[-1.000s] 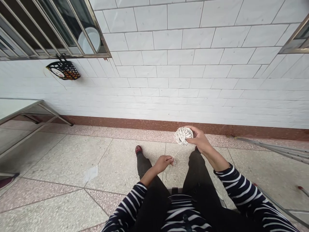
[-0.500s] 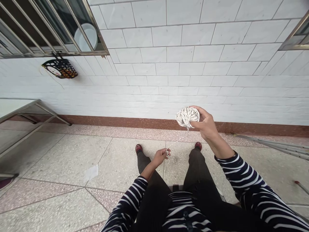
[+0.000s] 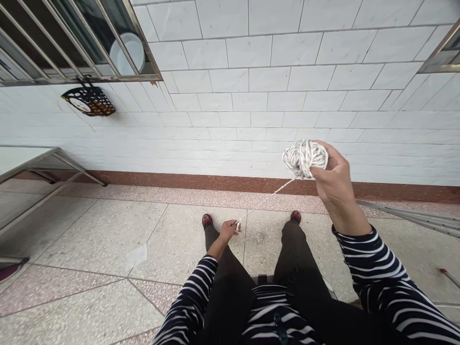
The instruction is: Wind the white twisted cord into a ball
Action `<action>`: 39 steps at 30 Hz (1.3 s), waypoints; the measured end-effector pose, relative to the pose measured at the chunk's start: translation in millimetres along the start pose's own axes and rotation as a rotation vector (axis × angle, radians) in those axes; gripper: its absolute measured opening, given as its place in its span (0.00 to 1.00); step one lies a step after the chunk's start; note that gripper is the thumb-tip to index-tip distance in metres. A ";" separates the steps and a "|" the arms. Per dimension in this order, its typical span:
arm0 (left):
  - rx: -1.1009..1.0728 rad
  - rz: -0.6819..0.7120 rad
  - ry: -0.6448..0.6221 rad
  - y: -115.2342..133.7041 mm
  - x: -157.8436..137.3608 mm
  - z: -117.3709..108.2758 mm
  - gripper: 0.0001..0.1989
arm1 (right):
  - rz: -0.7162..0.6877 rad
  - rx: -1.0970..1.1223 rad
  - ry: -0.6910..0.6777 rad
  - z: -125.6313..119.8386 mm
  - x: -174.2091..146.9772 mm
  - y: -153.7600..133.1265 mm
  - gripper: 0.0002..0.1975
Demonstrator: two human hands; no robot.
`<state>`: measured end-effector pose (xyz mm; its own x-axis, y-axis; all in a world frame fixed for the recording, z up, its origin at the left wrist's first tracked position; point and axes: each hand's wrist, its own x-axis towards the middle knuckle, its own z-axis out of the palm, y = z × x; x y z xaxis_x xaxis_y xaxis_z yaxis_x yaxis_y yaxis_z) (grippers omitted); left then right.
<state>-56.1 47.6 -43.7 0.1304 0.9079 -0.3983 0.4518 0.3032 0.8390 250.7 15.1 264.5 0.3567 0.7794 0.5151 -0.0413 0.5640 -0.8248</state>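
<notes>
Raised in front of the wall, my right hand (image 3: 334,175) grips a ball of white yarn (image 3: 304,159) flecked with grey, thumb on the near side and fingers behind it. From the ball's underside a strand of yarn (image 3: 268,197) slants down to the left, looking taut. My left hand (image 3: 229,231), low over the floor, pinches the strand's lower end, where a little bunched yarn shows at the fingertips. Between my feet a smaller clump of similar yarn (image 3: 259,237) lies on the floor.
A white tiled wall (image 3: 247,100) stands ahead. A black perforated basket (image 3: 91,101) hangs below the barred window. At left is a metal-framed table (image 3: 28,160), with a shoe (image 3: 10,271) near its leg. Metal poles (image 3: 413,215) lie at right; a white sheet (image 3: 137,256) is on the floor.
My right hand has moved up and to the right with the yarn ball. My left hand has shifted slightly left, and the strand between them is longer. The floor clump stays put.
</notes>
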 end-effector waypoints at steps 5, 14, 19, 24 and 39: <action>0.149 -0.093 0.010 -16.2 0.5 -14.8 0.04 | -0.158 0.004 -0.015 -14.9 19.7 -15.9 0.28; -0.134 0.228 -0.340 67.0 -31.1 35.4 0.24 | 0.303 -0.070 -0.309 43.1 -22.9 18.6 0.33; -0.575 0.379 -0.653 131.0 -90.4 42.3 0.32 | 0.310 -0.136 -0.236 58.1 -24.4 63.3 0.35; -0.463 0.456 -0.378 153.2 -108.4 5.7 0.24 | 0.363 -0.187 -0.158 36.3 -18.3 103.5 0.36; 0.566 0.788 -0.132 164.4 -88.1 -52.8 0.12 | 0.695 -0.216 -0.646 13.9 -125.3 137.8 0.25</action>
<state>-39.8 32.7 148.9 0.6583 0.7409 0.1331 0.5451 -0.5911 0.5945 187.4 -1.0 89.5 -0.2664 0.9554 -0.1272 0.1465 -0.0903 -0.9851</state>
